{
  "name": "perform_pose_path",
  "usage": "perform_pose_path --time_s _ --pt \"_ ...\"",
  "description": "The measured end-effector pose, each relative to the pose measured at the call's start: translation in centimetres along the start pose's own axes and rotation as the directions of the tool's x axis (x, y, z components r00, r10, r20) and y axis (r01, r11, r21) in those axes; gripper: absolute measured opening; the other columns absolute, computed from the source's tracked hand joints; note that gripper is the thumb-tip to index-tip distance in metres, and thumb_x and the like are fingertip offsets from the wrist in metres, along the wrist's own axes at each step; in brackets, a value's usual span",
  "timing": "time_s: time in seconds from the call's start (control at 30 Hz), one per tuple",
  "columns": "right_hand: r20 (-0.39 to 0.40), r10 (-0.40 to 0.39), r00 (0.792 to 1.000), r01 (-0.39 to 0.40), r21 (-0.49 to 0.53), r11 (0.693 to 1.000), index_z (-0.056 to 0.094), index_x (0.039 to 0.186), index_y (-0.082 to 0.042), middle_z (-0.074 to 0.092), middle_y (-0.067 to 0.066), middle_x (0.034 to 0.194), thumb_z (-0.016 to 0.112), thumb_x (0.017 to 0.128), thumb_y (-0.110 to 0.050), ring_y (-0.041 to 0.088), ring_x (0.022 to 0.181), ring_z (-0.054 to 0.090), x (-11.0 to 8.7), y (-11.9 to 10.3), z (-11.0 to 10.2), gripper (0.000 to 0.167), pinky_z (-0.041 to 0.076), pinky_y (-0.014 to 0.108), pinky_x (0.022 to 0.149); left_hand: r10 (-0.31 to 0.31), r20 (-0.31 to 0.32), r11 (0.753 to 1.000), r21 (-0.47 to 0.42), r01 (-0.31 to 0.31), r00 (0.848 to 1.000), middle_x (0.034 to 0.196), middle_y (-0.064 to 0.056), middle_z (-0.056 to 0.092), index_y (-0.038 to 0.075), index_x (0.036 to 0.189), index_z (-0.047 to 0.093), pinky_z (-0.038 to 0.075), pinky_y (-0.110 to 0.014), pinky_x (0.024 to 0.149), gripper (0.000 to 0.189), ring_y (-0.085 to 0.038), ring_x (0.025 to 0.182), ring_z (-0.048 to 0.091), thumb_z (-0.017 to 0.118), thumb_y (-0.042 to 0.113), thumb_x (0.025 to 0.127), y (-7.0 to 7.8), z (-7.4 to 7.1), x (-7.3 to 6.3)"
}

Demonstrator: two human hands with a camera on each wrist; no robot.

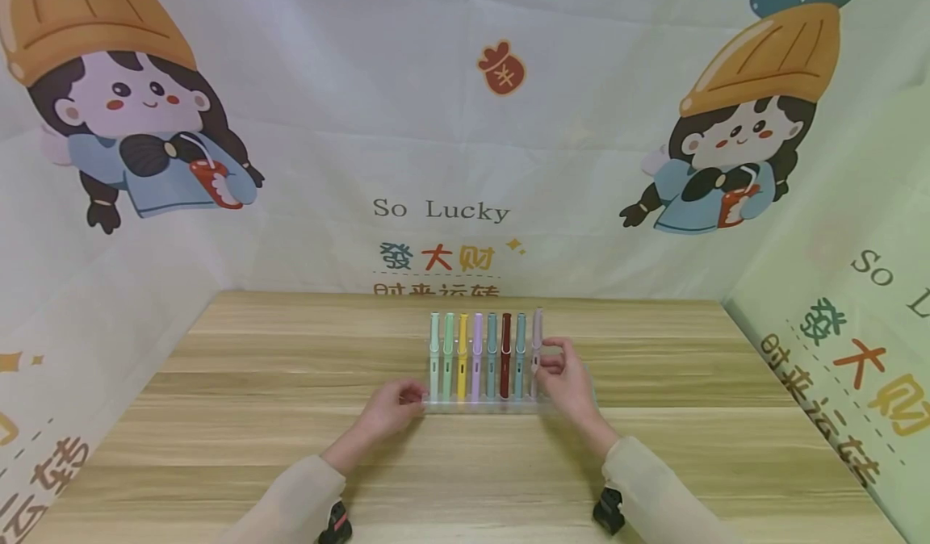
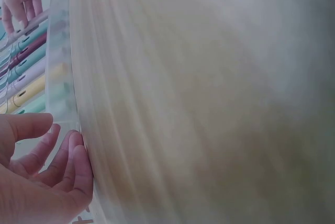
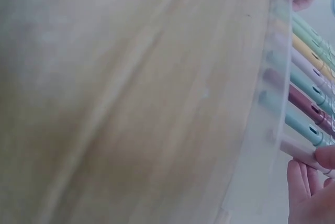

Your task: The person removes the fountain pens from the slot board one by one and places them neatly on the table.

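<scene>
A clear pen stand [image 1: 479, 408] holds a row of capped fountain pens side by side: pale mint, green, yellow [image 1: 462, 358], lilac, blue-teal, dark red [image 1: 505, 358] and another teal. At the row's right end, my right hand [image 1: 570, 376] pinches a pale mauve pen [image 1: 538, 330] between thumb and fingers. The foot of that mauve pen [image 3: 296, 148] is in the stand, as the right wrist view shows. My left hand [image 1: 395, 407] holds the stand's left front corner, thumb and fingertips at the clear edge [image 2: 60, 103].
The stand is on a wood-grain table [image 1: 291, 350]. Behind and beside the table hangs a white printed cloth [image 1: 327, 124] with cartoon figures and lettering. Dark wrist devices [image 1: 609, 512] sit below both sleeves.
</scene>
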State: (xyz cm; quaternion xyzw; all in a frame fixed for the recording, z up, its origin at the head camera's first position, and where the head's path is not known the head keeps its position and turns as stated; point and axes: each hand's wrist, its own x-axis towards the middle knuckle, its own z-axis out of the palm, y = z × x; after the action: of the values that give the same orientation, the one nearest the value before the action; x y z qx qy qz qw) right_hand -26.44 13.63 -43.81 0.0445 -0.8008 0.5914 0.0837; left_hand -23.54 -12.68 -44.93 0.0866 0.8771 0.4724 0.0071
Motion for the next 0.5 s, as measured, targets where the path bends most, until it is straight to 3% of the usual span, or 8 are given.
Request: perform_pose_path --time_s 0.2,0.5 --pt "-0.019 -0.024 1.0 0.025 0.031 0.999 0.042 0.115 0.0 0.059 0.023 0.093 0.057 0.077 0.009 0.033 0.086 0.057 0.4 -0.5 -0.5 0.041 0.049 0.036 0.074 0.0 0.002 1.0 -0.007 0.0 1.0 0.081 -0.008 0.058 -0.006 0.093 0.058 0.047 -0.035 0.071 0.017 -0.023 0.078 0.054 0.059 -0.004 0.076 0.0 0.0 0.0" --pt "-0.006 -0.021 1.0 0.021 0.014 1.0 0.043 0.115 0.001 0.06 0.021 0.091 0.06 0.076 0.007 0.03 0.083 0.058 0.3 -0.6 -1.4 0.043 0.049 0.033 0.072 -0.009 0.003 1.0 -0.008 0.009 1.0 0.081 -0.008 0.057 -0.006 0.092 0.058 0.047 -0.034 0.07 0.017 -0.022 0.078 0.054 0.058 -0.004 0.076 0.1 0.0 0.0"
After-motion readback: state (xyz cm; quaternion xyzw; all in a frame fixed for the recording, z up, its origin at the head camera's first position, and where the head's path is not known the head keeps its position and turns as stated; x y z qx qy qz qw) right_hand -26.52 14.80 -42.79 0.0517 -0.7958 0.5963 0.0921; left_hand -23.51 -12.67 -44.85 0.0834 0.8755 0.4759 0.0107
